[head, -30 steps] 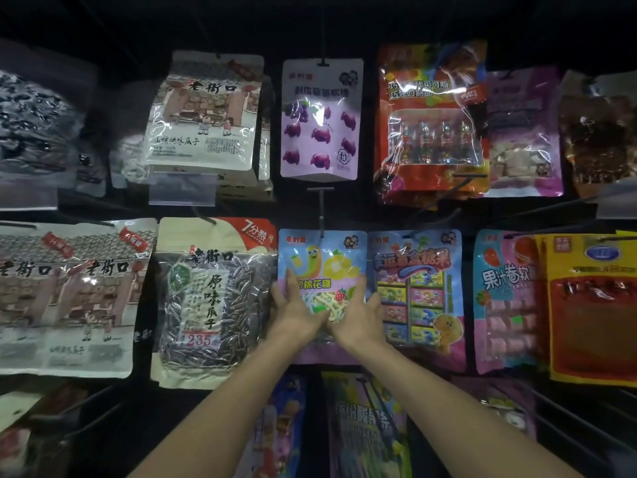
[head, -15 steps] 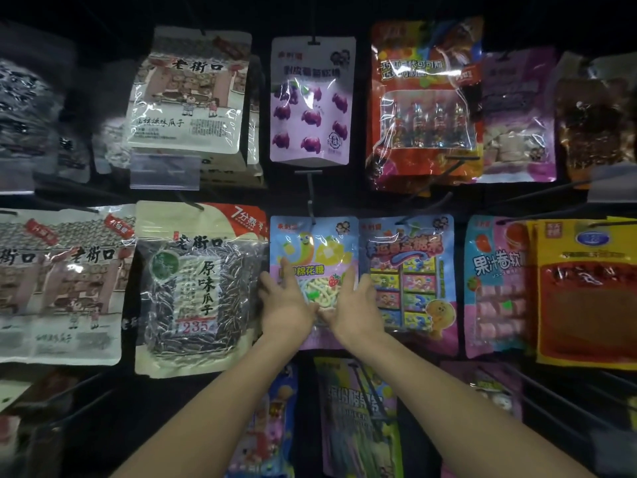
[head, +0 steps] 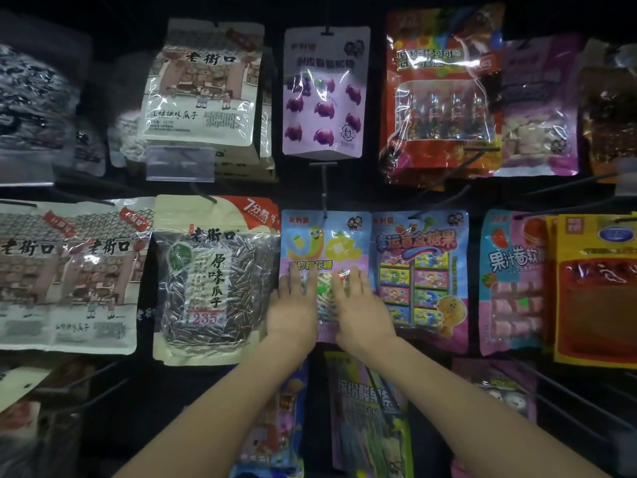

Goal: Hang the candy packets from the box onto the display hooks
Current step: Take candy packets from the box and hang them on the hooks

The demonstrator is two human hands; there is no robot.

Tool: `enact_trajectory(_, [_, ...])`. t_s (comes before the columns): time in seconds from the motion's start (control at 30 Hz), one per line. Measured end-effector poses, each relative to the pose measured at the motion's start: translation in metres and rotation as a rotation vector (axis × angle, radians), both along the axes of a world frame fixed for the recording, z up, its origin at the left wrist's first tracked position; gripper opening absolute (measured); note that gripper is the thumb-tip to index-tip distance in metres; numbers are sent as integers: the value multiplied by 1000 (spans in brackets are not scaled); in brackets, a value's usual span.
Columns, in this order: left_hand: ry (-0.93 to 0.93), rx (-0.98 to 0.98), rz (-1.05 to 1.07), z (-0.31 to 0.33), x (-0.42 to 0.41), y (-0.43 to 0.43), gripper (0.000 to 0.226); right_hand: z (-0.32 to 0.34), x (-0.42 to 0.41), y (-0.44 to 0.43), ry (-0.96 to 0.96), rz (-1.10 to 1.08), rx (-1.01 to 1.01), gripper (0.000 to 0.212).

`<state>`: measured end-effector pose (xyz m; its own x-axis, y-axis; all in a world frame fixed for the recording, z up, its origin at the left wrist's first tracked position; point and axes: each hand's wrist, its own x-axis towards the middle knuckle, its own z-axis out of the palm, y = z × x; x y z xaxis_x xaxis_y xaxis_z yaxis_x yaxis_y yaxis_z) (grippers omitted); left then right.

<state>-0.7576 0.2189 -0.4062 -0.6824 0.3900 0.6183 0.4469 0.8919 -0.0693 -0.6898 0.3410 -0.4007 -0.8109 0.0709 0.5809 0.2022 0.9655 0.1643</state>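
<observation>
Both hands lie flat with fingers straight, the left hand (head: 292, 310) and right hand (head: 362, 312) pressing the lower half of the blue-and-pink candy packet (head: 325, 239), gripping nothing. That packet looks already hung on its display hook (head: 324, 188); the box is out of sight, so what remains is unclear.

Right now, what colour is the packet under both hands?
The packet is blue above, pink below, with yellow cartoons; head view.

Two hands (head: 292, 315), one purple grape candy packet (head: 324, 94), one banana candy packet (head: 324, 243), one black seed bag (head: 213, 281)
</observation>
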Motion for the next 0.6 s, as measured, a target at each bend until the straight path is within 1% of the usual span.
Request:
enact_trajectory(0.1, [-65, -25, 8, 9, 1, 1, 108, 6, 0, 0, -32, 17, -24, 107])
enact_trajectory(0.2, [-100, -36, 11, 10, 9, 2, 113, 9, 7, 2, -55, 42, -58, 105])
enact_trajectory(0.37, [-44, -121, 47, 10, 25, -7, 109, 11, 22, 7, -117, 58, -21, 98])
enact_trajectory(0.47, [-81, -187, 52, 13, 32, -16, 104, 11, 28, 9, -146, 56, -16, 99])
enact_trajectory(0.6, [-150, -226, 23, 19, 44, -25, 101, 14, 45, 4, -204, 76, -48, 96])
